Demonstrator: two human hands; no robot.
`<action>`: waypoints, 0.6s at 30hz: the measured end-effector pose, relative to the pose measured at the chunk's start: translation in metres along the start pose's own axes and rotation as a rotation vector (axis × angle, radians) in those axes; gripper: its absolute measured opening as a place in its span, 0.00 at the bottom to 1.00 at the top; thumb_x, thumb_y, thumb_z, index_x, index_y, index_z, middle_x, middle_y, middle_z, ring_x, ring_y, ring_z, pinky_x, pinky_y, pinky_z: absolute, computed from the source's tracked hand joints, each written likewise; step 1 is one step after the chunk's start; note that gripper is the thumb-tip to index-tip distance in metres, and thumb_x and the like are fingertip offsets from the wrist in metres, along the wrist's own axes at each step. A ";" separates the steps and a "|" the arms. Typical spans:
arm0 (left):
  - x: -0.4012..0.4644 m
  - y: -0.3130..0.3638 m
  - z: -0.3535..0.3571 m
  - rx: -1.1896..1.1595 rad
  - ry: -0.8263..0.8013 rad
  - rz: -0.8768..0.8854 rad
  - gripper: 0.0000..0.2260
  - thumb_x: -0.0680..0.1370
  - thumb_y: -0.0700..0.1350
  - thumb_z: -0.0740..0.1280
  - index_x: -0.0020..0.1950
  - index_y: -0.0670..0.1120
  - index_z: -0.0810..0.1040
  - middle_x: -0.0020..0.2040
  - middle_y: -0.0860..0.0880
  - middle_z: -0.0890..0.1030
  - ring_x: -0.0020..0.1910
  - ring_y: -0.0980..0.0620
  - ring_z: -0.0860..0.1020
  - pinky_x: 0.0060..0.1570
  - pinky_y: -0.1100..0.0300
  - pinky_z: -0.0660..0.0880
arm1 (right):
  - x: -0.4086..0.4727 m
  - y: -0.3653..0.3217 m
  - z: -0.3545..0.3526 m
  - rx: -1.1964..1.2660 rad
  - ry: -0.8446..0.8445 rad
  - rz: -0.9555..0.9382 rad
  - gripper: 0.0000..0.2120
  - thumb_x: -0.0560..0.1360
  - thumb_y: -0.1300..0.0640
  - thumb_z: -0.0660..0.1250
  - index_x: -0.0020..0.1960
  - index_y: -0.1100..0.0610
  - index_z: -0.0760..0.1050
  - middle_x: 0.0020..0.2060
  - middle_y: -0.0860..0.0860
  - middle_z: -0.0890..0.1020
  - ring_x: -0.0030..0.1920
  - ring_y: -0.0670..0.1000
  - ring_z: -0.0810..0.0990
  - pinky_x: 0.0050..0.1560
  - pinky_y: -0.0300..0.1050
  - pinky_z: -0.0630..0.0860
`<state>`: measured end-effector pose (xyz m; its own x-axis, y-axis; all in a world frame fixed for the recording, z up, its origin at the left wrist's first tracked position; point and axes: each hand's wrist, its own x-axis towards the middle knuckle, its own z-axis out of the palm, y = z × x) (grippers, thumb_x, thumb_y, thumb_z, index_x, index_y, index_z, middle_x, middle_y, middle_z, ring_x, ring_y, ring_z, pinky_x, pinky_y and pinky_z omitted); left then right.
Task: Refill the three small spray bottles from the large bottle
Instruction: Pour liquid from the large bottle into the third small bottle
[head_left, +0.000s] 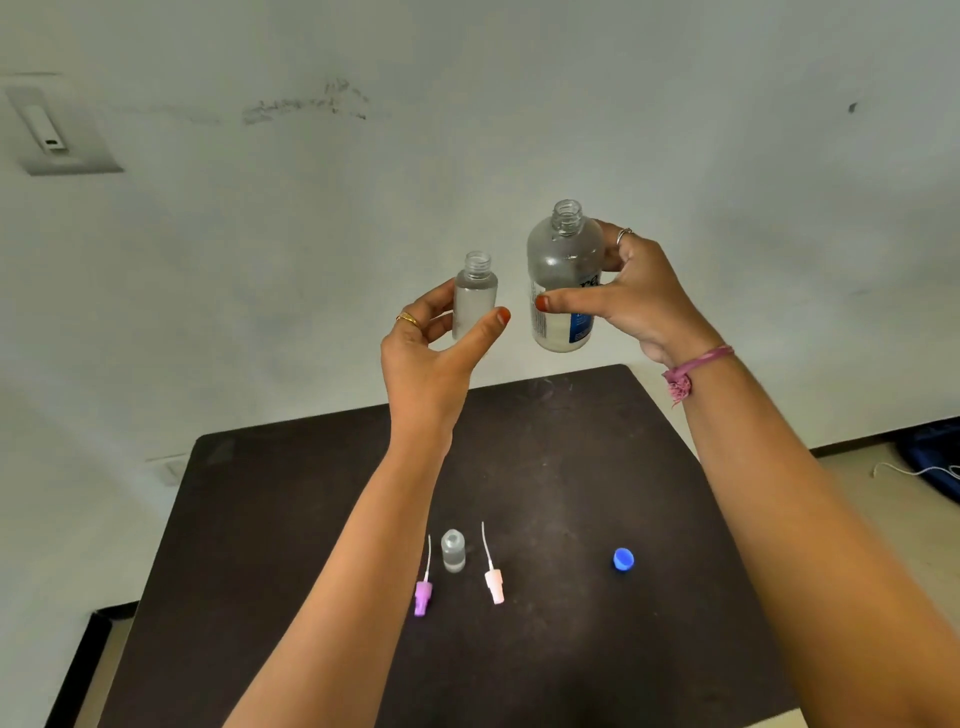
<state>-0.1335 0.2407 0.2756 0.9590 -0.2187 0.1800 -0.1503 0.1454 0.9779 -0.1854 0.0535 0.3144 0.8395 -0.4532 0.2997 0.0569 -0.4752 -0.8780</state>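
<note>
Left hand (426, 343) gripping uncapped small bottle (474, 296), right hand (636, 296) gripping large bottle (563, 280) just beside, both upright

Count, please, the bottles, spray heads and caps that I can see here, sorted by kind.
Small spray bottles: 2, one held, one on the table
Large bottle: 1
Spray heads: 2, purple and pink
Blue cap: 1
Total: 6

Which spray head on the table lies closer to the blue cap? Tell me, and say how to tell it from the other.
The pale pink spray head, right of the small bottle standing on the table. The purple spray head lies left of that bottle, farther from the blue cap.
</note>
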 end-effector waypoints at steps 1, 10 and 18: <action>-0.001 -0.005 -0.004 0.006 -0.003 -0.009 0.23 0.67 0.50 0.79 0.60 0.52 0.80 0.55 0.54 0.83 0.55 0.55 0.81 0.57 0.47 0.79 | -0.003 0.006 0.003 0.023 0.006 0.020 0.31 0.61 0.58 0.81 0.62 0.50 0.76 0.51 0.43 0.82 0.52 0.38 0.78 0.46 0.30 0.73; -0.024 -0.058 -0.038 0.073 -0.063 -0.091 0.20 0.69 0.46 0.78 0.60 0.52 0.79 0.55 0.53 0.84 0.54 0.55 0.82 0.58 0.51 0.79 | -0.041 0.073 0.037 0.105 0.052 0.201 0.32 0.60 0.58 0.82 0.62 0.51 0.76 0.53 0.47 0.82 0.54 0.45 0.80 0.46 0.35 0.76; -0.042 -0.097 -0.057 0.127 -0.086 -0.177 0.21 0.69 0.48 0.78 0.60 0.53 0.79 0.56 0.55 0.83 0.54 0.59 0.81 0.58 0.60 0.77 | -0.082 0.144 0.059 0.056 0.143 0.327 0.36 0.59 0.53 0.82 0.64 0.48 0.73 0.57 0.45 0.80 0.57 0.47 0.79 0.56 0.45 0.79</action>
<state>-0.1458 0.2909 0.1675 0.9500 -0.3121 0.0071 -0.0155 -0.0245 0.9996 -0.2142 0.0663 0.1416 0.7341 -0.6775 0.0452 -0.1692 -0.2469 -0.9541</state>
